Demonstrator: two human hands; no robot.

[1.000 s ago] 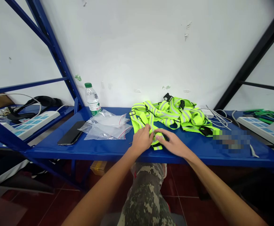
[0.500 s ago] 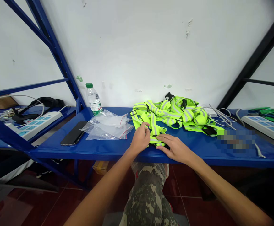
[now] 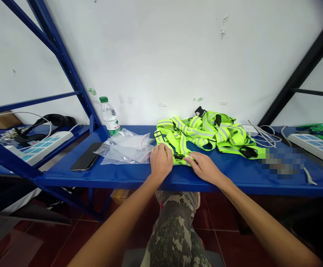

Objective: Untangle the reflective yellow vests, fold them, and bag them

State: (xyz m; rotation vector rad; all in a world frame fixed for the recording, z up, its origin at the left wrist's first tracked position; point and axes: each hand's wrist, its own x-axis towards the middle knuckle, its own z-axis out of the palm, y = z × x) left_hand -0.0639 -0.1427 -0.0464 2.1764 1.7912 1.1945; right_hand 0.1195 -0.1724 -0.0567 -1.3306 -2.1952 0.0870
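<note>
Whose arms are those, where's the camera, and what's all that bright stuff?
There's no machine here, just a person using two bare hands. The picture comes from a camera worn on their head, looking forward and down, so you see nearly what they see. The left hand and right hand hold a bright yellow-green strap, with a black fitting between them. More straps with silvery stripes lie heaped behind, on a blue shelf. To the left are clear plastic bags, a dark phone and a green-capped bottle standing upright. At the right, one patch is blurred into squares, so I can't tell what's there.
</note>
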